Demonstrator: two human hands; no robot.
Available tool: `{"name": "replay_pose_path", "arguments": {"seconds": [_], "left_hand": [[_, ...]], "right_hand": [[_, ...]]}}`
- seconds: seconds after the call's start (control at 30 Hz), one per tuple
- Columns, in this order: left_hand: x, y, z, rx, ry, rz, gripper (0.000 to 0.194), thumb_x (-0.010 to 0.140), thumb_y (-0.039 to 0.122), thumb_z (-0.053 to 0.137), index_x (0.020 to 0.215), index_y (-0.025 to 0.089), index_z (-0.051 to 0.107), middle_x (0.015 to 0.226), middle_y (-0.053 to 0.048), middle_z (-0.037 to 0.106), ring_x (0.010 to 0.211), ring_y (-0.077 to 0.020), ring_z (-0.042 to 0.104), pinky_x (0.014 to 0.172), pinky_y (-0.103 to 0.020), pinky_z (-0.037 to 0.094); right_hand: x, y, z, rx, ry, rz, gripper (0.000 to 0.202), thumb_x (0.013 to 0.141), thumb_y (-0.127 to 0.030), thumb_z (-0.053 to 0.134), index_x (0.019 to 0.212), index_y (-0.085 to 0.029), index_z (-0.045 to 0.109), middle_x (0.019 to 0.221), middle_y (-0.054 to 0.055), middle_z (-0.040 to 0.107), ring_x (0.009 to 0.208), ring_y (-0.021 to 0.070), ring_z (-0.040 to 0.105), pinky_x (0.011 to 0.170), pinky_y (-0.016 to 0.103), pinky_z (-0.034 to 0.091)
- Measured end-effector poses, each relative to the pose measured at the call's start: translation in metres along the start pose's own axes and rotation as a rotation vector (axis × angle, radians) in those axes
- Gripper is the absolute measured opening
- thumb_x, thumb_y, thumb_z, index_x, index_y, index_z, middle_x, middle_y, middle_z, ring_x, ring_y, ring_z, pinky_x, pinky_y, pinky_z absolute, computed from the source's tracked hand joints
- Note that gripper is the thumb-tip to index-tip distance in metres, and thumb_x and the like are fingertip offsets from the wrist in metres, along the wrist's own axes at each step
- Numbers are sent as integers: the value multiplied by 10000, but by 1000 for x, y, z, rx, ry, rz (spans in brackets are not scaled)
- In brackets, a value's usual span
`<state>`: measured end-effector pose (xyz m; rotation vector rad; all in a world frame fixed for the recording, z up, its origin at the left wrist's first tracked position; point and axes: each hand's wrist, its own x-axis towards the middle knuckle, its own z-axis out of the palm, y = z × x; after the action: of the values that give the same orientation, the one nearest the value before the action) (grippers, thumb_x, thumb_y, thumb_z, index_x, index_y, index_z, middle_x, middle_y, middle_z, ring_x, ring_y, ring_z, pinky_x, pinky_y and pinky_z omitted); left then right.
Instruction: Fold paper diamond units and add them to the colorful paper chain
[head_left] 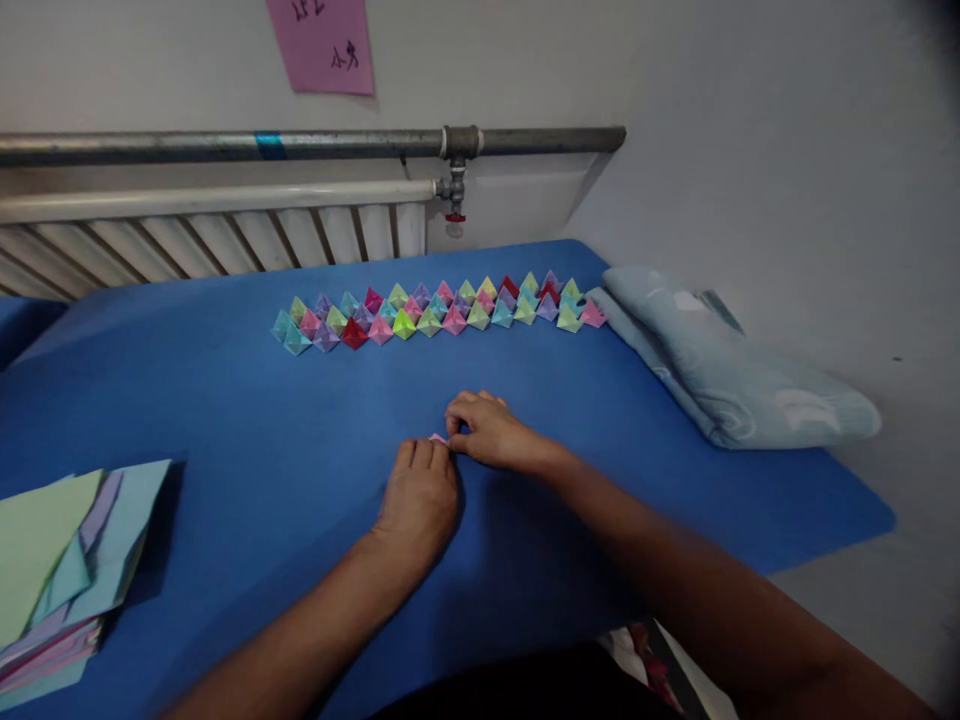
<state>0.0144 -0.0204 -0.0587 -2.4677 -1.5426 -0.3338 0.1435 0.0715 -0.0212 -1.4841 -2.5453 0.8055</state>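
Head view looks down on a smooth blue table point(300, 410) with rounded corners, where two bare hands meet near the middle. A small piece of pink paper point(438, 438) sits between them, mostly covered, only a thin edge showing. The left hand point(420, 492) lies knuckles up beside it, fingers bent and their tips out of sight, so whether they pinch the paper cannot be told. The right hand point(484, 430) comes in from the other side, its forefinger curled towards the thumb right by the pink edge; how firmly they close on it cannot be told either.

Beyond the hands, folded paper pieces point(405, 322), crisp and pointed, stand packed in long rows of pink, green, blue, purple, yellow and red. At the left edge lies a loose stack of flat paper sheets point(45, 550) with uneven corners. To the right, a soft, pale blanket point(720, 365) with white patterns is folded into a thick wedge against the plain wall point(787, 200). Behind the table run a ribbed white radiator point(255, 240) and a dull round metal pipe point(360, 145).
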Motion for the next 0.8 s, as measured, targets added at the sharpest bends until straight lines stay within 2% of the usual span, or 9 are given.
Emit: {"name": "replay_pose_path", "arguments": {"seconds": [0.13,0.23,0.3,0.4,0.6,0.8], "left_hand": [[1,6,1,61,55,-31,385,830,-38,331,1048,-11,648,983,-225,680,908,-297,640,838,-485,504],[-2,-5,-4,-7,109,3,290,878,35,380,915,68,665,832,-150,678,755,-252,630,712,-424,531],[-2,-10,-6,-39,146,13,252,892,66,415,949,93,659,803,-118,678,711,-224,624,671,-385,538],[-3,-11,-7,7,184,28,302,885,48,411,1103,64,620,929,-164,709,807,-253,663,702,-402,559],[-9,3,2,198,118,99,248,862,24,419,940,69,650,1028,-236,715,906,-305,705,755,-437,587],[-15,16,3,320,79,72,319,888,52,345,1005,65,642,1134,-250,686,1010,-325,691,720,-403,598]], "right_hand": [[16,-3,-15,-11,-146,10,163,682,-210,750,652,-183,591,814,-12,599,672,107,506,578,228,347],[21,-3,-20,1,-191,12,188,658,-217,773,625,-186,591,775,-27,589,615,92,491,534,226,325],[21,0,-19,11,-154,-22,163,670,-223,764,637,-187,608,781,-32,575,628,88,490,550,225,322],[18,8,-15,41,-110,-58,128,702,-231,738,663,-188,624,794,-37,562,679,93,495,625,233,334],[18,14,-13,100,-92,-97,166,717,-210,748,635,-169,609,785,-40,564,737,104,505,768,284,328],[12,10,-11,106,-69,-96,161,741,-202,727,652,-172,596,806,-26,592,802,134,518,797,308,308]]}}
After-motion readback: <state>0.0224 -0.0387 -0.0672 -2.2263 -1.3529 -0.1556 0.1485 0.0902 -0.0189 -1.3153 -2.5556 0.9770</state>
